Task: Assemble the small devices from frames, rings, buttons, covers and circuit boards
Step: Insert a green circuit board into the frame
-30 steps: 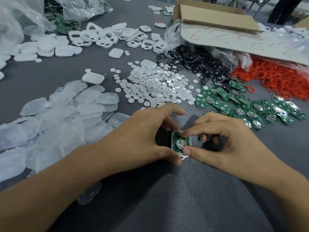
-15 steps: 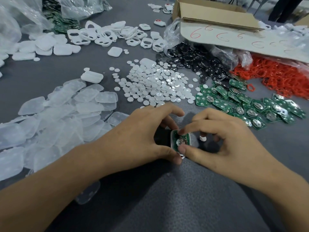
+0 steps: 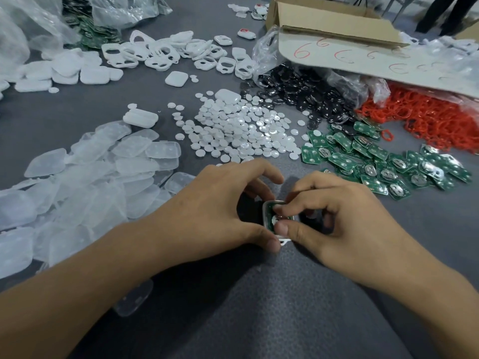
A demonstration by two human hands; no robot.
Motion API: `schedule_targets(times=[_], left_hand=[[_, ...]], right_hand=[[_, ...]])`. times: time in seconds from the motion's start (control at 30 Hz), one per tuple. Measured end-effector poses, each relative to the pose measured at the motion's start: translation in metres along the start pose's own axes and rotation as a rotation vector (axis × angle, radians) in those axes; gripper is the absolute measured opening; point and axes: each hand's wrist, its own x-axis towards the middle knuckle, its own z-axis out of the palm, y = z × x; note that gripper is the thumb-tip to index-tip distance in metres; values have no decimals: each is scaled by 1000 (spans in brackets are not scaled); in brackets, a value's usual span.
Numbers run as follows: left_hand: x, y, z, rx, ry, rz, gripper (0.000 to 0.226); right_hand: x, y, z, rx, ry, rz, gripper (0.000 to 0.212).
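Now: L hand (image 3: 217,211) steadies frame (image 3: 267,216); R hand (image 3: 337,221) fingers (image 3: 281,228) press circuit board (image 3: 276,218) in. Next, prob. cover.

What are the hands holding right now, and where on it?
A small white frame with a green circuit board inside. The left hand pinches its near and far ends; the right hand presses thumb and forefinger on the board's top face.

Single head-worn wide-angle view, looking forward and down from close above the grey felt-like tabletop (image 3: 259,320); forearms entering near, brown cardboard box (image 3: 326,22) far right.
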Motion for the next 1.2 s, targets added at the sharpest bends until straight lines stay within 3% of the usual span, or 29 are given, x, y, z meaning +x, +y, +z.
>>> schedule_targets(times=[0.57,0.8,0.9,1.0,1.1,1.2], left_hand=[[0,0,1,57,-32,28,75],[0,0,-3,64,-20,46,88],[0,1,-6,23,60,52,83],[2,1,-8,1,240,76,62],[4,0,-9,3,411,74,40],[6,-3,-16,58,507,34,32]], right_hand=[[-4,4,0,-16,46,-38,20],[-3,5,-5,82,131,-88,24],[-2,8,-6,78,268,-60,26],[0,13,-3,65,394,-10,28],[2,17,2,42,462,2,36],[5,17,8,37,477,-20,42]])
